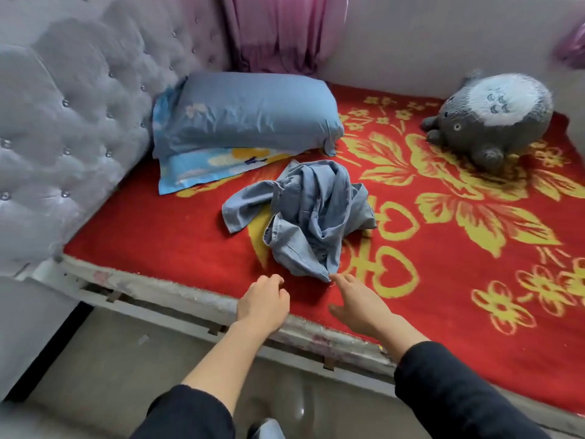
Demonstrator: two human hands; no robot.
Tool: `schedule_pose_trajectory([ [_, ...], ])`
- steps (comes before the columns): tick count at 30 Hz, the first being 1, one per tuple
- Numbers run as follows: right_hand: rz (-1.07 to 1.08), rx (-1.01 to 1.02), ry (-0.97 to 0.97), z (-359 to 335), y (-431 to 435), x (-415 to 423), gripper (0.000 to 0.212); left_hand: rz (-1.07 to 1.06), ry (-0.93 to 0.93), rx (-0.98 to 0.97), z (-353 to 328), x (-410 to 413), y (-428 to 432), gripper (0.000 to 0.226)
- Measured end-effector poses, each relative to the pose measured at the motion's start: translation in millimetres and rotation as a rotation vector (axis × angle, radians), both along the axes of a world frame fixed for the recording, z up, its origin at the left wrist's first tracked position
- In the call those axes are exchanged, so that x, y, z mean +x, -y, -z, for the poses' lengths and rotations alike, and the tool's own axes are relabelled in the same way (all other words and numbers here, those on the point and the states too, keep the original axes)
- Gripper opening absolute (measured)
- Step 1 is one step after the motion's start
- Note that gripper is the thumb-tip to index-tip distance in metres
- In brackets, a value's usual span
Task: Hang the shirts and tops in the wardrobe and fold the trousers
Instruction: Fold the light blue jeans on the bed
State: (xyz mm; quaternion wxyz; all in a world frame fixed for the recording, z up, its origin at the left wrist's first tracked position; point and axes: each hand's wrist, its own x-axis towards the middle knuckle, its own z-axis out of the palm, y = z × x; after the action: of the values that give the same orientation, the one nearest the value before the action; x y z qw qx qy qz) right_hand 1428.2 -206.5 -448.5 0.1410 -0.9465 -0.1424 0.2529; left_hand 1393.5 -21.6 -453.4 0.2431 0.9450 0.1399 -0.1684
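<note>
One crumpled garment (304, 213), two pillows (240, 122), one plush toy (493, 118); left hand (262, 302) loosely curled, right hand (357, 305) straight-fingered beside garment.

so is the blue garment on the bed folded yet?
Not folded. The light blue denim garment lies crumpled in a heap on the red floral blanket, one flap trailing left.

Pink curtain (275, 30), top beyond edge

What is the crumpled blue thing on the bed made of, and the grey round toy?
The crumpled blue garment looks like thin, faded denim or cotton: matte, with stitched seams and soft creases. The grey toy looks like plush: fuzzy, matte fur with a white belly, probably stuffed.
</note>
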Motion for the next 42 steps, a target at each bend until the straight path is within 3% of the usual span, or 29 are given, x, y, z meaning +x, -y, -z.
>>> schedule_pose_trajectory([
  [10, 0.235, 0.031, -0.127, 76.7, -21.3, 193.6, 0.052, 0.132, -0.053, -0.038, 77.6, 228.8, -14.8, 0.038],
  [15, 0.349, 0.003, -0.138, 121.6, -21.2, 256.3, 0.063, 0.494, 0.096, 0.271, 113.6, 308.0, -13.3, 0.065],
  [20, 0.34, -0.214, -0.235, 144.7, -12.5, 286.4, 0.08, 0.765, 0.136, 0.403, 139.5, 360.1, -1.0, 0.08],
  [22, 0.257, -0.321, -0.296, 155.2, -9.4, 285.1, 0.06, 0.864, 0.094, 0.455, 145.2, 368.5, 3.8, 0.07],
  [25, 0.266, -0.338, -0.313, 163.1, -12.9, 276.1, 0.007, 0.914, 0.038, 0.485, 150.9, 371.3, 5.6, 0.039],
  [27, 0.381, -0.226, -0.29, 160.0, -14.3, 275.1, 0.014, 0.89, 0.026, 0.491, 150.8, 373.5, 4.6, 0.029],
  [30, 0.767, 0.23, -0.288, 139.1, -5.6, 285.9, 0.034, 0.874, -0.017, 0.49, 139.4, 374.8, -3.0, 0.028],
  [32, 0.894, 0.427, -0.26, 112.0, 5.6, 298.3, 0.036, 0.755, -0.061, 0.429, 126.5, 376.7, -11.5, 0.029],
  [36, 0.937, 0.632, -0.099, 37.0, 22.6, 323.7, 0.024, 0.371, 0.041, -0.1, 73.5, 390.6, -8.6, 0.008],
  [37, 0.953, 0.675, -0.064, 16.3, 27.2, 329.5, 0.02, 0.307, 0.077, -0.209, 54.9, 396.9, -3.6, 0.016],
  [42, 0.887, 0.795, 0.269, -90.2, 50.9, 347.1, 0.012, 0.233, 0.356, -0.357, -49.4, 417.4, 20.0, 0.02],
])
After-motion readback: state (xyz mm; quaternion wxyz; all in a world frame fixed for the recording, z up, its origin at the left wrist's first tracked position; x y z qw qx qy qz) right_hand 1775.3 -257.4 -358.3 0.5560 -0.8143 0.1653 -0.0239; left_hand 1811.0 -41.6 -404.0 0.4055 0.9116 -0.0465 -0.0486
